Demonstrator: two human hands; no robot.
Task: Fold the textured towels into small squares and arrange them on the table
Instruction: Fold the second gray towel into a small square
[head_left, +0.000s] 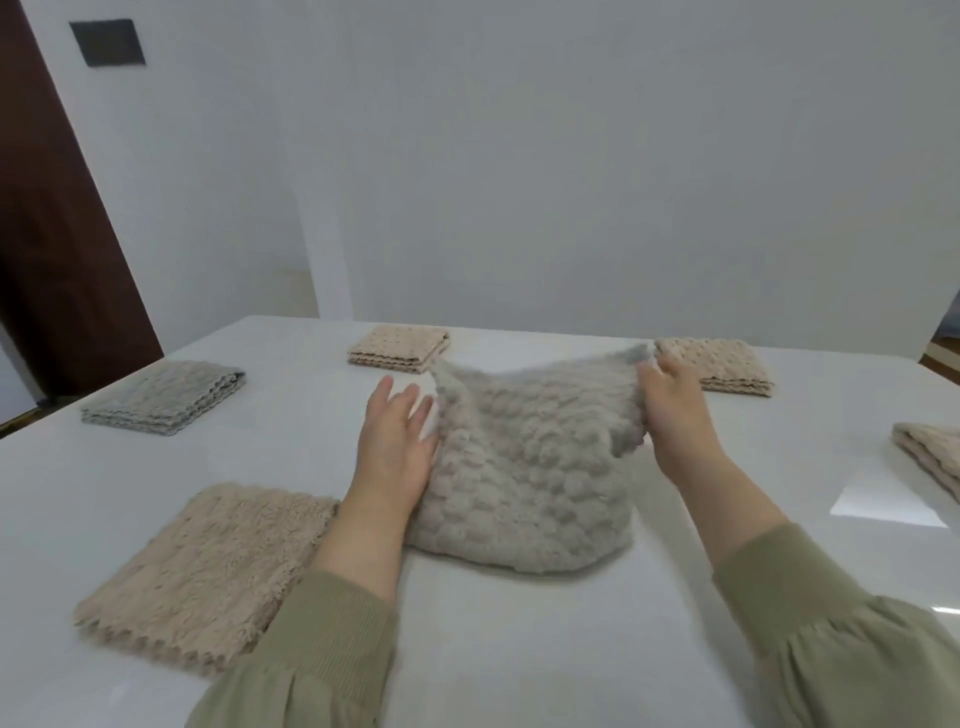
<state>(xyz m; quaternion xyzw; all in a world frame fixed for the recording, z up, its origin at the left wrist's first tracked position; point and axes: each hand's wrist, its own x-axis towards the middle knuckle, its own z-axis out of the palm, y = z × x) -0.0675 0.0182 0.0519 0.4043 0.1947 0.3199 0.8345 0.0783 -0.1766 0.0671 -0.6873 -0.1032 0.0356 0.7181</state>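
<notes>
One grey towel: left hand flat on left edge; right grip pinches lifted far corner.

The bubbly greige centre towel is lying half-folded, its far edge lifting off the table. 5 folded squares are sitting around it: fluffy beige near-left towel, grey towel left, beige far towel, far-right towel, and edge towel at right.

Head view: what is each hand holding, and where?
The right hand grips the grey towel by its raised right edge; the left hand rests against its left side.
</notes>
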